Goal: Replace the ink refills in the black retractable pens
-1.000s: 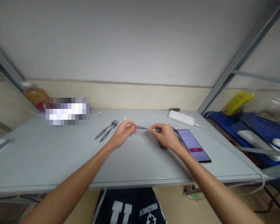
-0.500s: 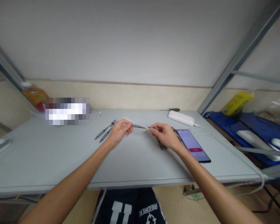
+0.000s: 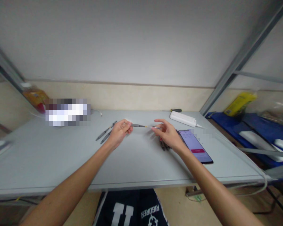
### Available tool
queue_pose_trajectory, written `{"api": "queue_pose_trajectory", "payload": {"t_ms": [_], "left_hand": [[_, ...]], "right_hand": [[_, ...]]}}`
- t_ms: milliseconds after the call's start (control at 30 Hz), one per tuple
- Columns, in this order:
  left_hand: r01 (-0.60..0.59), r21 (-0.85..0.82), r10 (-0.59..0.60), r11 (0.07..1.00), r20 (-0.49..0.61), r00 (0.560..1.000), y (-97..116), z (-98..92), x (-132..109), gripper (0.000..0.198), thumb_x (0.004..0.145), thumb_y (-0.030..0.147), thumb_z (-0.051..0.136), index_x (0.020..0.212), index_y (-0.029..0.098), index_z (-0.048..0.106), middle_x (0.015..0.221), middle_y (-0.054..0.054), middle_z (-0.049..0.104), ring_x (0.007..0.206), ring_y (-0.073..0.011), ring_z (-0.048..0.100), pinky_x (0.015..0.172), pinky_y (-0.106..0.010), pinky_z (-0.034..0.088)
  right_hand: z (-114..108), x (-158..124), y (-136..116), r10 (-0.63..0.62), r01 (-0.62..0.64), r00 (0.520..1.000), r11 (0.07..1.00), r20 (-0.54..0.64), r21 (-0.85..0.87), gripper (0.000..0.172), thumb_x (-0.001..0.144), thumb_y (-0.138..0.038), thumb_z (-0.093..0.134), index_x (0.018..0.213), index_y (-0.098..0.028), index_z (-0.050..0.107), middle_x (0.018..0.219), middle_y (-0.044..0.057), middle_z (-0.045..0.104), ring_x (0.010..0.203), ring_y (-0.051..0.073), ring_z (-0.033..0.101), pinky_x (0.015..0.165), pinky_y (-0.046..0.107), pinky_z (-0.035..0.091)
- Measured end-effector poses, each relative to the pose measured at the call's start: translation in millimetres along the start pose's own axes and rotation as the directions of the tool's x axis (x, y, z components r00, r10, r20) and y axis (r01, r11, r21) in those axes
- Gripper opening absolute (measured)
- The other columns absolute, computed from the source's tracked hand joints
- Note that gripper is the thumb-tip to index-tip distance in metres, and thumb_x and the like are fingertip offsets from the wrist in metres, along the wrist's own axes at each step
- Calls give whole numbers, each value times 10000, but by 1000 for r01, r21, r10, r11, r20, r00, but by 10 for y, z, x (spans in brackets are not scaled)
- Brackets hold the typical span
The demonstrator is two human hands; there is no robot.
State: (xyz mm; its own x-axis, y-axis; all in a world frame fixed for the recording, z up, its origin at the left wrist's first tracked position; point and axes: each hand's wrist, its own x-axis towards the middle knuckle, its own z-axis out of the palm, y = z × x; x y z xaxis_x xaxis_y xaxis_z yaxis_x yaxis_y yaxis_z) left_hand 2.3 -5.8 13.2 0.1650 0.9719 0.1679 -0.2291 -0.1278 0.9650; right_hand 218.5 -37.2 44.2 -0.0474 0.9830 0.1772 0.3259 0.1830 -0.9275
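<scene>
Between thumb and fingers, my left hand (image 3: 122, 128) holds a grey pen barrel (image 3: 138, 125) that points to the right. A thin, pale pen refill (image 3: 151, 126) lines up with the barrel's yellowish end; whether it sits inside is too small to tell. My right hand (image 3: 166, 133) is around the refill's far end, index finger raised and the other fingers curled about it. Beside my left hand, two grey pens (image 3: 105, 137) lie on the desk. Several dark pen pieces (image 3: 164, 145) lie under my right hand, partly covered by it.
On the grey desk (image 3: 132, 166), a phone with a lit screen (image 3: 195, 146) lies right of my right hand. Behind it are a white power strip (image 3: 182, 119) with a cable and a screwdriver (image 3: 176, 110). A bottle (image 3: 35, 95) stands at the back left.
My right hand has opened its index finger upward and shifted slightly right. More of the pale refill shows between the hands. My left hand keeps its hold on the pen barrel.
</scene>
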Motion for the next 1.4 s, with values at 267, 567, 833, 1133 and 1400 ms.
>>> {"api": "queue_pose_trajectory", "payload": {"t_ms": [267,567,833,1133,1400], "left_hand": [[-2,32,2,999,-5,1000,-25,-16,9,277,708,403,650,697,161,516,552,26,545,514,-77,469,536,-215,355],[-47,368,86,929,-88,992,3,-6,-5,398,794,488,510,547,180,466,459,32,485,438,-80,396,476,-215,298],[65,488,72,871,-256,964,62,-14,-25,526,825,512,406,412,187,397,371,38,331,374,-78,283,416,-233,207],[87,448,103,890,-382,918,34,-79,29,492,812,514,408,446,186,387,392,50,330,382,-77,281,415,-232,210],[77,453,96,888,-346,933,6,-76,18,475,813,491,416,447,190,386,385,49,342,382,-79,280,420,-236,208]], "right_hand": [[3,13,91,-9,10,1000,997,-15,76,416,657,-379,662,1003,-155,602,767,21,623,502,88,497,400,195,398],[27,-39,17,-77,76,993,997,-85,-13,292,699,-395,634,825,-137,683,774,73,678,615,143,567,499,239,462],[-53,-42,49,-141,134,979,989,-146,-57,311,739,-389,617,887,-128,700,804,85,695,606,144,586,562,263,479],[-196,-33,149,-161,156,958,987,-236,-39,250,730,-375,634,829,-156,703,776,68,697,660,164,615,576,259,485],[-96,-49,102,-122,122,976,992,-178,-12,278,735,-390,626,843,-145,700,718,57,684,553,135,574,514,246,467]]}}
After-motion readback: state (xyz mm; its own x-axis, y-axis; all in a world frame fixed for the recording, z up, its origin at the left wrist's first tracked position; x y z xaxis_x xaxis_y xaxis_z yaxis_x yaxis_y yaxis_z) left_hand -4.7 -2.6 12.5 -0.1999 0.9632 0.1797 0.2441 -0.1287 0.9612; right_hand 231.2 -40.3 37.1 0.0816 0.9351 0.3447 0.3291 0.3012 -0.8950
